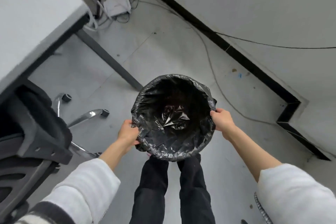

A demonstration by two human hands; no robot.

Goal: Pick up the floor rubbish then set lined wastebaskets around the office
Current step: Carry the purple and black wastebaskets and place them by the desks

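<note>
The wastebasket [173, 118], rim clamped by your left hand [127, 132] at eight o'clock and right hand [222, 120] at three, should go down level, keeping the black liner [154, 96] tucked.

The black liner [172, 114] covers my wastebasket's rim and walls, so the basket itself is hidden. My fingertips on both sides disappear under its folded edge. My feet are hidden beneath the basket. The table [32, 23] and the chair [31, 132] run off the left edge, blurred.
</note>
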